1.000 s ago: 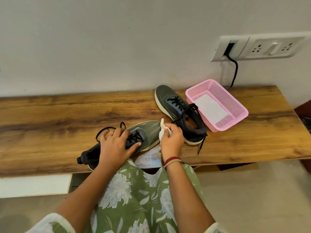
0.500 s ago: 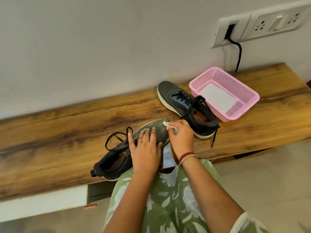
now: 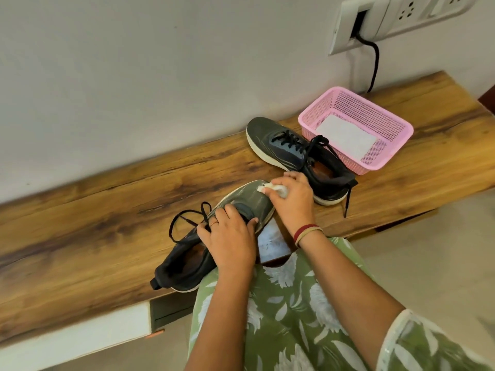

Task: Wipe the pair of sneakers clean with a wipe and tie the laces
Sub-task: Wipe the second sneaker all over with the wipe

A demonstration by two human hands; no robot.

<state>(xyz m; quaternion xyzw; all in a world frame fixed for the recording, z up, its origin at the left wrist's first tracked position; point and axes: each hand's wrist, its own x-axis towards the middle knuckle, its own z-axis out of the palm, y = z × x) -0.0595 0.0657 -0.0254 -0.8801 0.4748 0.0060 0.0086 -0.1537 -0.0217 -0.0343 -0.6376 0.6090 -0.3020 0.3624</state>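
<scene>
Left hand (image 3: 230,241), grip round grey lace-up sneaker (image 3: 249,195) on wooden bench (image 3: 93,223), right hand (image 3: 294,202), grip pinching white wipe (image 3: 277,189) at toe

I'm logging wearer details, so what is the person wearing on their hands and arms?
The left hand has a thin ring on one finger. The right hand has red and beige bands at its wrist. A green, white-flowered sleeve with pale trim shows on the right arm.
</scene>
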